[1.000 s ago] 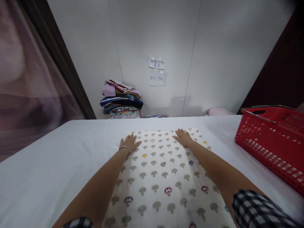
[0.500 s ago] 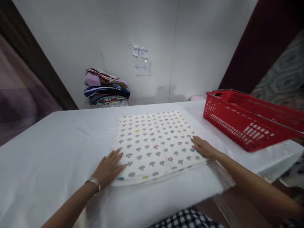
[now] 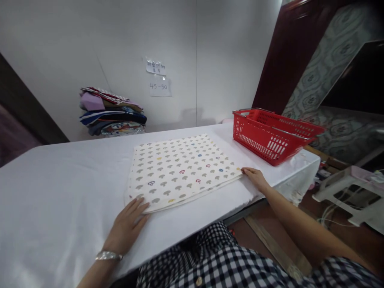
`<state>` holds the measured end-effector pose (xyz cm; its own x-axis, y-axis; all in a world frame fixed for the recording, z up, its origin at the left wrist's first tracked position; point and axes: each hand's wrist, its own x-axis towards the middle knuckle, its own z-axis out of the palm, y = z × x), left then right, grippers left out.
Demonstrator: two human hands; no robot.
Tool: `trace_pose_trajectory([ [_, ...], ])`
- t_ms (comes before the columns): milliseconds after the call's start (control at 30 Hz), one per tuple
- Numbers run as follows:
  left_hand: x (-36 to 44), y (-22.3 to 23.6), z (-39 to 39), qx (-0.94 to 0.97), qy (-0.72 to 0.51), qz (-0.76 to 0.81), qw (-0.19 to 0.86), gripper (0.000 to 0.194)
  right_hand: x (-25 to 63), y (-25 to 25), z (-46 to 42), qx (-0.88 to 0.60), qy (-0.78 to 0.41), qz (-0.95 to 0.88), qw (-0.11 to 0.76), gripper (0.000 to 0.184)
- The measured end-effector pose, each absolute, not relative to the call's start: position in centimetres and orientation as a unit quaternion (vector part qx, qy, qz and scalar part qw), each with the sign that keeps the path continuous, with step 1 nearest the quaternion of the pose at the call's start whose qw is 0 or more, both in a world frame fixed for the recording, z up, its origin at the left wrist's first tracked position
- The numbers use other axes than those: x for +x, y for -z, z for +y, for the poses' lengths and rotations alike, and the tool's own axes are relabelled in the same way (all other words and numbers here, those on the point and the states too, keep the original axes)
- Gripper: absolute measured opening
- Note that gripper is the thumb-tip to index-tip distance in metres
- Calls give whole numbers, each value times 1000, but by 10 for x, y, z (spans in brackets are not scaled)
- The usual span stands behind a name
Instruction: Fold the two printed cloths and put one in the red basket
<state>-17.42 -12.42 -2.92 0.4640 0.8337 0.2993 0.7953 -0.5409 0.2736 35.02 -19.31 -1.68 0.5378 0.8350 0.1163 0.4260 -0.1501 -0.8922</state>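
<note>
A folded cream cloth [image 3: 180,170] printed with small mushrooms lies flat on the white table [image 3: 54,188]. My left hand [image 3: 127,224], with a silver bracelet at the wrist, rests at the cloth's near left corner, fingers stretched out flat on its edge. At the near right corner my right hand [image 3: 255,178] touches the cloth with its fingertips, fingers extended.
A red plastic basket [image 3: 270,134] stands at the table's right end. A stack of folded fabrics [image 3: 111,114] sits at the back left against the white wall, under two paper notes [image 3: 159,78]. A white stool [image 3: 348,192] stands on the floor to the right.
Both hands slid back from the cloth's far edge to its near corners. The view swung to the right, showing the table's right end and the floor.
</note>
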Motion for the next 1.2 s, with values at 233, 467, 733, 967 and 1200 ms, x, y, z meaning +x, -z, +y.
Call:
trace_pose_trajectory([
  [233, -181, 43, -114, 873, -279, 392, -75, 35, 350, 29, -186, -727, -174, -425, 510, 37],
  [467, -179, 40, -116, 883, -272, 361, -131, 31, 351, 29, -174, -750, -184, -436, 462, 35],
  [733, -179, 39, -118, 873, -261, 401, -95, 30, 356, 23, -170, -791, -181, -424, 403, 31],
  [967, -178, 36, -122, 876, -248, 409, -71, 32, 355, 15, -171, -827, -131, -450, 310, 27],
  [1200, -141, 10, -146, 877, -241, 405, -99, 34, 319, 1, -184, -698, 46, -639, 320, 28],
])
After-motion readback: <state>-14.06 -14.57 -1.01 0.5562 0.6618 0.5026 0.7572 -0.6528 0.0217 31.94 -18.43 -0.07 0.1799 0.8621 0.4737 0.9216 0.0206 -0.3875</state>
